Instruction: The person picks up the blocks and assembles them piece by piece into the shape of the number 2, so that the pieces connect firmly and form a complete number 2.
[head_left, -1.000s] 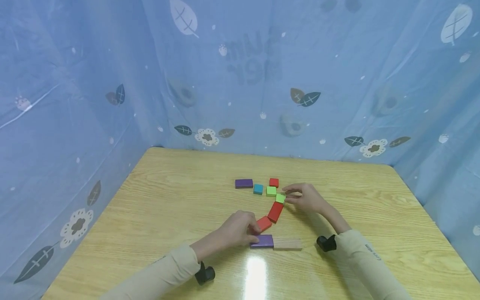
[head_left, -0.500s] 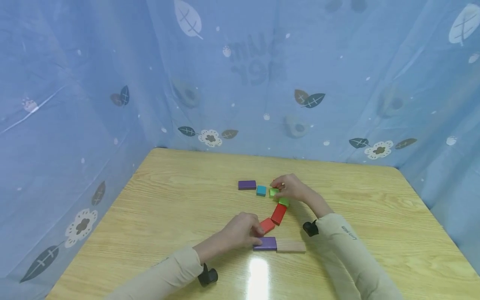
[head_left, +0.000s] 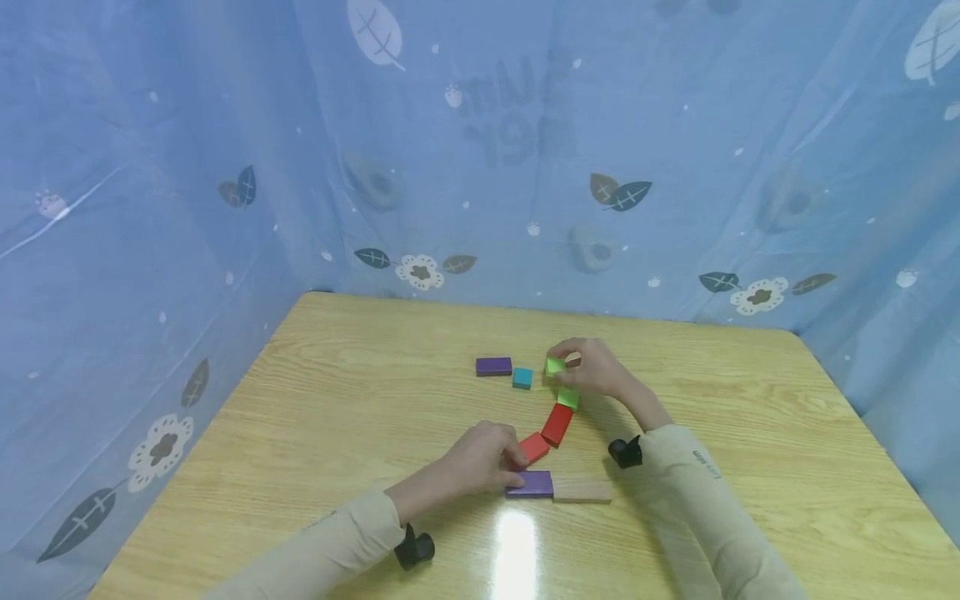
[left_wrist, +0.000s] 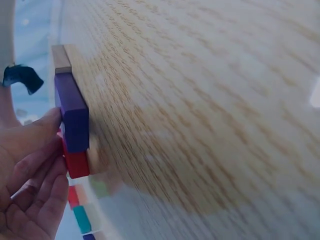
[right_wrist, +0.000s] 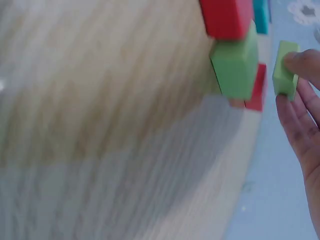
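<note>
My right hand (head_left: 594, 368) pinches a light green block (head_left: 554, 366) between thumb and fingertips. In the right wrist view that block is raised off the table. Just below it lies a second green block (head_left: 568, 400), touching a long red block (head_left: 557, 424). A lighter red block (head_left: 535, 447) continues the curve toward my left hand (head_left: 480, 458). The left thumb touches the left end of a purple block (head_left: 529, 484), and its fingers lie by the lighter red block. Beyond the second green block, a small red block (right_wrist: 257, 90) shows in the right wrist view; my hand hides it in the head view.
A plain wooden block (head_left: 582, 492) lies end to end with the near purple block. Farther back are a small blue block (head_left: 522, 378) and another purple block (head_left: 493, 367). The wood-grain table (head_left: 360, 375) meets a blue patterned curtain (head_left: 450, 150) behind and at the sides.
My right hand has moved left and back from beside the second green block, taken hold of the other green block and lifted it. The left hand stays in place.
</note>
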